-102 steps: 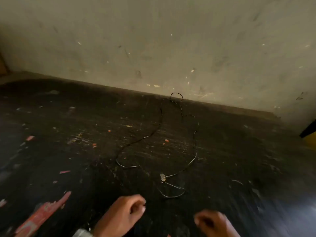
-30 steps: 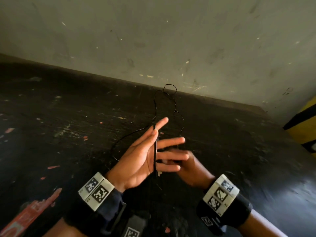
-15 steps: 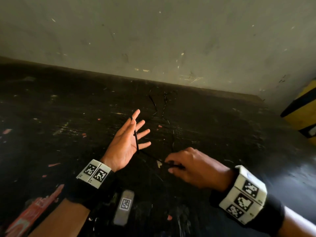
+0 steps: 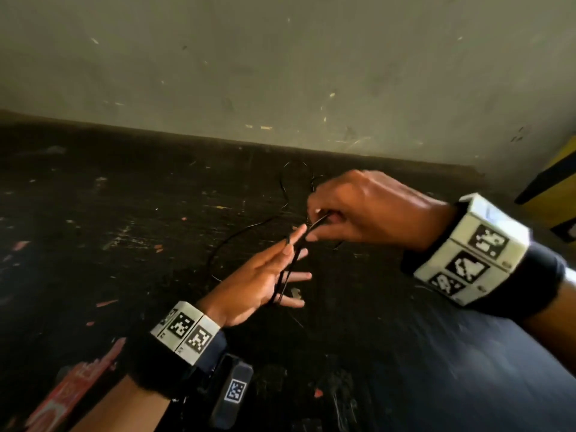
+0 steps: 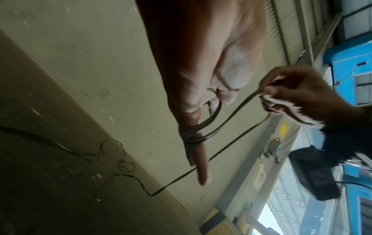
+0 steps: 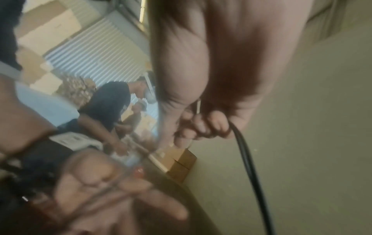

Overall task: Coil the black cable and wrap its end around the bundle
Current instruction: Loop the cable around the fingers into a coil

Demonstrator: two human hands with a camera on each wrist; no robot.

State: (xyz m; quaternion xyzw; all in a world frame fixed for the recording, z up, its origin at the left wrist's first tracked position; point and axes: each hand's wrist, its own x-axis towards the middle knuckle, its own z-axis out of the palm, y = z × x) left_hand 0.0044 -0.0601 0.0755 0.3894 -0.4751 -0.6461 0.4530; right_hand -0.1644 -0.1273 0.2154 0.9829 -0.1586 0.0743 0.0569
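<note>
Pinching the black cable (image 4: 318,224) between thumb and fingertips, the right hand (image 4: 367,210) hovers just beyond the left hand (image 4: 258,285), whose fingers are stretched out straight with several turns of cable looped round them. The rest of the cable trails loose across the dark table (image 4: 109,213) towards the pale wall (image 4: 280,63), where the table's far edge ends; bare tabletop lies to the left and right of both hands. A yellow and black object (image 4: 558,188) stands at the right edge. No containers show. The left wrist view shows the turns stacked on the index finger (image 5: 198,152) and a kinked tangle (image 5: 122,160) near the wall. The right wrist view, blurred, shows another person (image 6: 108,101) seated behind.
</note>
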